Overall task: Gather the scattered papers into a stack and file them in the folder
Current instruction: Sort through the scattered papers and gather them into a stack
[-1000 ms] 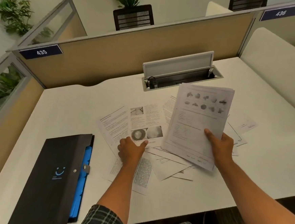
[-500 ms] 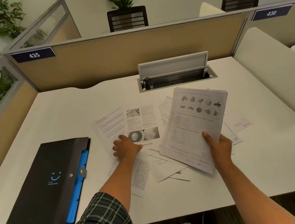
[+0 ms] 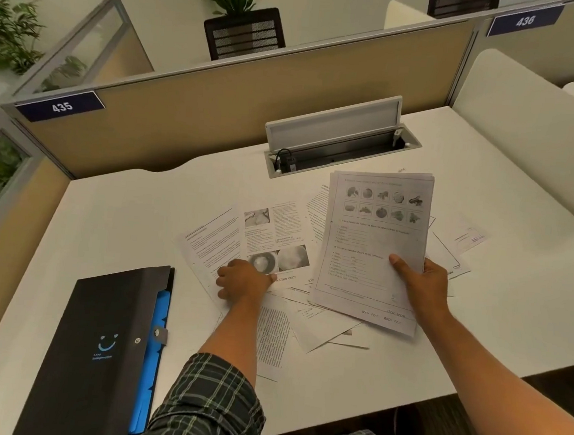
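My right hand (image 3: 424, 283) grips a stack of papers (image 3: 376, 245) by its lower right edge, thumb on top; the top sheet shows a grid of small pictures. The stack is tilted above more loose papers (image 3: 318, 326) scattered on the white desk (image 3: 123, 225). My left hand (image 3: 243, 280) lies knuckles up with fingers curled on the lower left corner of a printed sheet with photos (image 3: 277, 230), thumb on that sheet. A text sheet (image 3: 211, 242) lies under it to the left. The black folder (image 3: 97, 339), with blue dividers showing at its right edge, lies shut at the front left.
An open cable tray (image 3: 339, 149) with a raised lid is set into the desk behind the papers. A small slip (image 3: 469, 238) lies at the far right of the pile. A tan partition (image 3: 218, 109) bounds the back and left, a white panel (image 3: 525, 133) the right.
My left hand has slid a little left onto the corner of the photo sheet. My right hand has lowered the stack slightly toward the desk. The folder has not moved.
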Demonstrator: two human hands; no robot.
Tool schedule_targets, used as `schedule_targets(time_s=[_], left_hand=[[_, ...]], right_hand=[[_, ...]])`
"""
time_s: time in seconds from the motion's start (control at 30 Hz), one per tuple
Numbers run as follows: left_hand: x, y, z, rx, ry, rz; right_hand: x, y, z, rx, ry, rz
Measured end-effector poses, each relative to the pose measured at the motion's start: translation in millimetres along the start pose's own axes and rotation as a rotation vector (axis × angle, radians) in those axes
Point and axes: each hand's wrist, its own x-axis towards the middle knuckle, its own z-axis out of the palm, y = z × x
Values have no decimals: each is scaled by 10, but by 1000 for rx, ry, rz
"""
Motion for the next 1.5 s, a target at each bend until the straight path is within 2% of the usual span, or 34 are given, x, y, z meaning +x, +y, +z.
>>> schedule_targets(time_s=[0.23, 0.47, 0.67, 0.9, 1.17, 1.33, 1.5], left_hand=[[53, 86, -56, -46, -61, -50], [-74, 202, 43, 102, 20, -20], [-18, 208, 82, -11, -10, -12], [13, 304, 46, 72, 30, -2], [118, 297, 8, -14, -12, -40], [91, 273, 57, -158, -29, -1], [86, 308, 63, -22, -27, 52]], right_hand=[[-10, 1, 43, -34, -10, -1], [-56, -20, 27, -43, -11, 3], [-84, 27, -9, -67, -22, 3], [-101, -29, -39, -73, -20, 4], [-150, -61, -53, -66, -18, -1], [-147, -13, -89, -77, -16, 3], [-122, 40, -106, -98, -13, 9]])
